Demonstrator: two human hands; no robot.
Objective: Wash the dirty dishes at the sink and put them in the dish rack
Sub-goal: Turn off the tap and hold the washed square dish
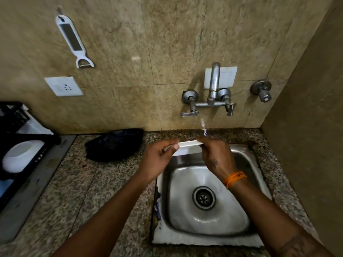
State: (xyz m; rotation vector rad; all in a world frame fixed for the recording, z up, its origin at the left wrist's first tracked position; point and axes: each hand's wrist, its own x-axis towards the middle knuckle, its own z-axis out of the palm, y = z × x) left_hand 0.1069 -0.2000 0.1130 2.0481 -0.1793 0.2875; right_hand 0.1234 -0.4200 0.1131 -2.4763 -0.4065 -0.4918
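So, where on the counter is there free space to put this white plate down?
Bare granite counter lies left of the sink, between the dish rack and the left hand, in front of the black bag. The strip right of the sink is narrow. Both hands hold the plate, with the right hand at its other end.

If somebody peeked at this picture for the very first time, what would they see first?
Probably the two hands in the middle: the left hand and right hand hold a flat white dish edge-on over the back of the shiny steel sink, under the wall tap. After that, the white peeler hanging high on the wall to the left.
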